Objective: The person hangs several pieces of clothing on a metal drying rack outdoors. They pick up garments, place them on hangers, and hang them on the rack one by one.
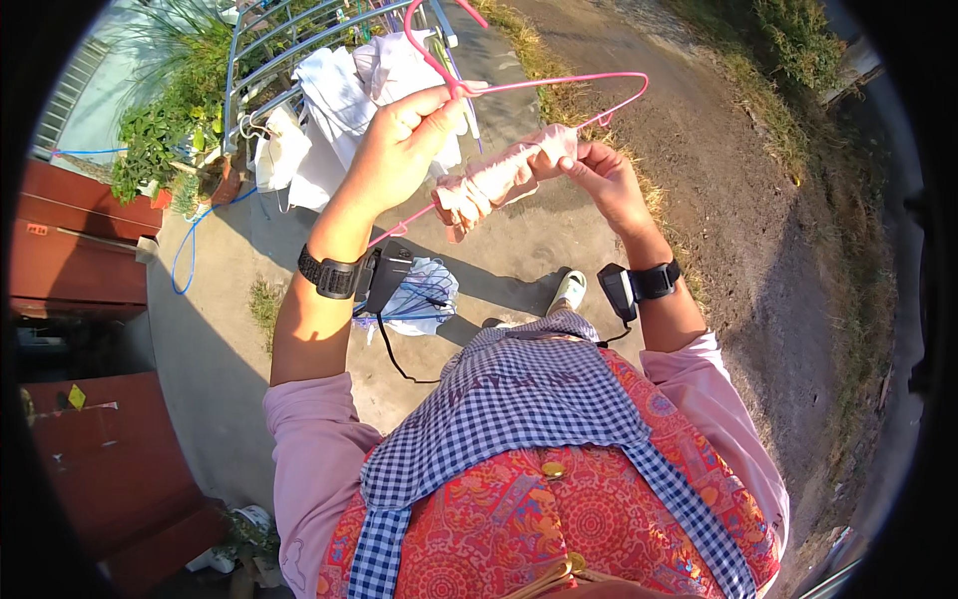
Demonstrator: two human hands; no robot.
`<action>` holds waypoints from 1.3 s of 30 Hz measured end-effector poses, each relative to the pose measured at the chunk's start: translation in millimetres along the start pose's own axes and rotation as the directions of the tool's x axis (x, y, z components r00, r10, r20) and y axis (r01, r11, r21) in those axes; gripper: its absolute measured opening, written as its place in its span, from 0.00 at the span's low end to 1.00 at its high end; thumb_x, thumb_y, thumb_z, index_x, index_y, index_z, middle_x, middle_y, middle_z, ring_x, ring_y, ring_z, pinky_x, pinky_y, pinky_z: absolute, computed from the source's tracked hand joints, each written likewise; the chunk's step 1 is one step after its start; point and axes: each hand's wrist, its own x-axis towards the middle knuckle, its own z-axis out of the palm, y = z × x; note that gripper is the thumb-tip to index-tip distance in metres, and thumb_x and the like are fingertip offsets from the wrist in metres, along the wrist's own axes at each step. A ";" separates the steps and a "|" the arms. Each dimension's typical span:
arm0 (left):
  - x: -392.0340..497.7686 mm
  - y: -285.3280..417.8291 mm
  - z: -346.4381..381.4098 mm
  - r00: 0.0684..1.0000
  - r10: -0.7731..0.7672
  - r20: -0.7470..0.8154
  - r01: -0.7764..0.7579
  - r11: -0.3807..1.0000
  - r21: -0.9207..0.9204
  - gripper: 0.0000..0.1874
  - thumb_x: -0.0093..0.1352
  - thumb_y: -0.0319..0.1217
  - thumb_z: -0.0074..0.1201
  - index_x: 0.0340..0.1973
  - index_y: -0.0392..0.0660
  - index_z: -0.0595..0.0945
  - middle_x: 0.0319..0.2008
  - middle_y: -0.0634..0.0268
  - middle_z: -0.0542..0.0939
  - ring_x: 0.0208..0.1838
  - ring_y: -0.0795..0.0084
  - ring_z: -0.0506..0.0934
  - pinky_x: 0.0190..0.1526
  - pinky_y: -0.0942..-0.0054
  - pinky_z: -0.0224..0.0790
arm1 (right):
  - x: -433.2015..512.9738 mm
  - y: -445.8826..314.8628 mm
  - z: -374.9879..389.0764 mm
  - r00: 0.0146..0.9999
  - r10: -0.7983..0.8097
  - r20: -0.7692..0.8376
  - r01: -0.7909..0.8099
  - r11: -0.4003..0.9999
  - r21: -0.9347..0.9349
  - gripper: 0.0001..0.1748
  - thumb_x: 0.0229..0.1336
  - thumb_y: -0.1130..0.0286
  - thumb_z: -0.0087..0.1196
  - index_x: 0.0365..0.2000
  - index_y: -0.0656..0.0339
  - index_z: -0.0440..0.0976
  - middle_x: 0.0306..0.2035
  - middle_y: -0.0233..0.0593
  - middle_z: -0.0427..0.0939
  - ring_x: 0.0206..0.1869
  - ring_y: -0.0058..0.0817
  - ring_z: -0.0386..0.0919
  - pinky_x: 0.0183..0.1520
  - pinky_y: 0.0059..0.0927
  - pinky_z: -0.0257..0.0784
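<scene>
My left hand (423, 135) grips a pink clothes hanger (554, 81) at the base of its hook, with the hook pointing up. A gathered, pale pink piece of cloth (498, 180) lies along the hanger's bottom bar. My right hand (606, 180) pinches the cloth's right end at the bar between thumb and fingers. The hanger's left corner is hidden behind my left forearm.
A metal rack (284, 52) with white garments (337, 97) stands at the upper left. Several blue hangers with light cloth (423, 299) lie on the ground near my foot. A blue hose (193, 254), potted plants (161, 142) and red doors (97, 442) are at the left.
</scene>
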 end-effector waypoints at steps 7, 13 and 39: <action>-2.4 0.6 0.4 0.997 -0.030 -0.065 0.028 0.999 -0.033 0.15 0.77 0.33 0.48 0.54 0.40 0.80 0.33 0.79 0.75 0.34 0.88 0.68 0.36 0.85 0.63 | 19.4 -44.0 18.4 0.932 -0.293 -0.211 0.249 0.945 -0.214 0.08 0.67 0.69 0.53 0.35 0.63 0.72 0.25 0.27 0.76 0.28 0.17 0.72 0.34 0.25 0.71; -15.7 8.1 3.2 0.997 -0.076 0.028 0.077 0.996 -0.038 0.16 0.76 0.33 0.49 0.55 0.39 0.80 0.30 0.80 0.73 0.32 0.89 0.67 0.33 0.85 0.62 | 34.5 -54.8 -8.5 0.712 -0.454 -0.536 -0.171 0.629 -0.758 0.24 0.56 0.58 0.64 0.44 0.62 0.68 0.30 0.37 0.78 0.36 0.33 0.81 0.39 0.35 0.76; -1.5 -49.9 47.6 0.780 0.119 -0.615 -0.127 0.991 0.030 0.11 0.74 0.33 0.52 0.38 0.36 0.78 0.31 0.69 0.79 0.35 0.84 0.74 0.38 0.82 0.67 | 7.1 -61.6 -26.8 0.954 -0.132 -0.271 0.248 0.855 0.455 0.13 0.69 0.64 0.50 0.45 0.64 0.74 0.53 0.54 0.76 0.55 0.39 0.75 0.63 0.41 0.68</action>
